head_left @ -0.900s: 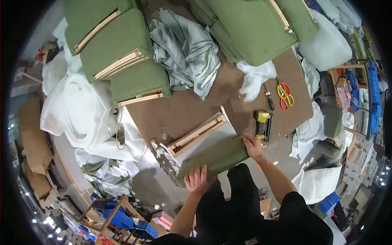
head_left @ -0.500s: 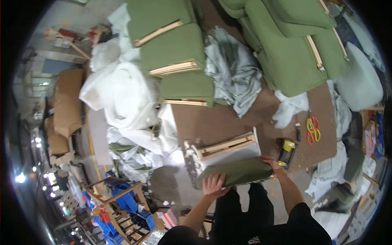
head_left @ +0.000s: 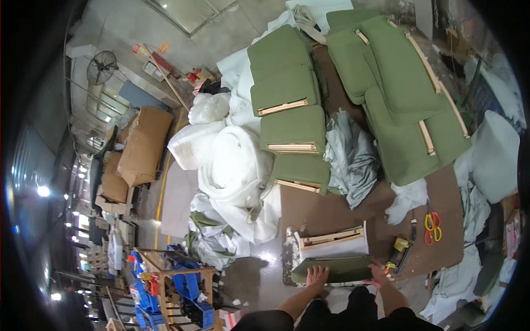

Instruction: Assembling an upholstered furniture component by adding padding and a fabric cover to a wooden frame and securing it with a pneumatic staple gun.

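Note:
A green upholstered furniture piece (head_left: 345, 267) lies at the near edge of the brown work table. Behind its green face show pale fabric (head_left: 331, 251) and a light wooden frame (head_left: 333, 238). My left hand (head_left: 317, 275) rests on the green face near its left end, fingers stretched out and slightly spread. At the right end, my right hand (head_left: 377, 273) grips the piece by its edge. Just right of that hand lies a yellow and black staple gun (head_left: 397, 254). Red and yellow handled scissors (head_left: 433, 228) lie farther right.
Several green cushioned pieces with wooden strips (head_left: 292, 122) cover the far table (head_left: 309, 212). Crumpled grey fabric (head_left: 351, 157) sits between them, and white padding (head_left: 234, 160) is heaped left. A wooden rack with blue bins (head_left: 187, 284) stands lower left; a fan (head_left: 102, 67) is beyond.
The view has tilted up and swung left, so the table sits lower and farther right. Both hands remain on the green upholstered piece; the right hand is still at its right end.

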{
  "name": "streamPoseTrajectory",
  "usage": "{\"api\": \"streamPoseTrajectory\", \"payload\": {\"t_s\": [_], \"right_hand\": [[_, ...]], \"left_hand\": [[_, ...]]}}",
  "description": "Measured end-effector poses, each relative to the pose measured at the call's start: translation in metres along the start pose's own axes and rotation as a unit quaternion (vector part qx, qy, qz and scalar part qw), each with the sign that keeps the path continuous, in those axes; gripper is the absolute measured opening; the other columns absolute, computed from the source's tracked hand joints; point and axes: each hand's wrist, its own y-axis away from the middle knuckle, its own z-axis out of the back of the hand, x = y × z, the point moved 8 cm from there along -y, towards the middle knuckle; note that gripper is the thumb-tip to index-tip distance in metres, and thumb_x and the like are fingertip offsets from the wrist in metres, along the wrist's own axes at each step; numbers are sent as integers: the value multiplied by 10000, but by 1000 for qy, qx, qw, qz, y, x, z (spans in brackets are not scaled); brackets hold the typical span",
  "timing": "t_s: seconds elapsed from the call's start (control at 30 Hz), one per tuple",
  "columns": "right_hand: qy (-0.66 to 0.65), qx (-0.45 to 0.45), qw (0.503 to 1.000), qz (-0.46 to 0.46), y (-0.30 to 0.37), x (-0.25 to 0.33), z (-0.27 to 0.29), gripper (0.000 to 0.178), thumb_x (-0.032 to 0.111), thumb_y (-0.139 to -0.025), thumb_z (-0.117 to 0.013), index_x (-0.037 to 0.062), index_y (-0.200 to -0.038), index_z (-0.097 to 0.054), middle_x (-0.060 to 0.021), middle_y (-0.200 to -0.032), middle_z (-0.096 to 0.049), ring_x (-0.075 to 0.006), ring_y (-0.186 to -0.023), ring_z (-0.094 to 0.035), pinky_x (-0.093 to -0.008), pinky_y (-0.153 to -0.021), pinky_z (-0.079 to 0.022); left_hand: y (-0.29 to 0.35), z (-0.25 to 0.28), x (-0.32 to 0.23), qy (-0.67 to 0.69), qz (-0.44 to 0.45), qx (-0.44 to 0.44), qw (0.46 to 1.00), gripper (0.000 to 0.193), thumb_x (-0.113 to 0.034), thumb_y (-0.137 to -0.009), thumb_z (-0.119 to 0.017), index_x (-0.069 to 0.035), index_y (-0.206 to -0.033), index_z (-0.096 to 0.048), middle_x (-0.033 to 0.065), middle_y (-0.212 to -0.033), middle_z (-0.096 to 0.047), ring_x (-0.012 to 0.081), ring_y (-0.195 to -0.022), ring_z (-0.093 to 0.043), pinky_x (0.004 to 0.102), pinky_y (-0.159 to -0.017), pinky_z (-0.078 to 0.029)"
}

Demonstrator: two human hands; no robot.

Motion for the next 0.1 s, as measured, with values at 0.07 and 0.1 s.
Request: {"api": "streamPoseTrajectory", "payload": {"t_s": [0.07, 0.1], "right_hand": [[-156, -133, 960, -188, 27, -158, 53, 702, 263, -793, -680, 195, -1408, -349, -80, -1434, -322, -377, -1308, -322, -734, -803, -435], [-152, -128, 963, -182, 21, -162, 51, 702, 263, -793, -680, 195, -1408, -349, -80, -1434, -322, -377, -1308, -322, -734, -803, -435]], "left_hand": [[-22, 26, -52, 60, -103, -6, 993, 546, -221, -829, -632, -142, -1339, -454, 135, -1176, -553, 335, -1145, -519, 553, -947, -388], [-16, 25, -47, 63, -118, 35, 990, 561, -232, -844, -623, -129, -1360, -430, 150, -1251, -531, 340, -1221, -485, 562, -962, -379]]}}
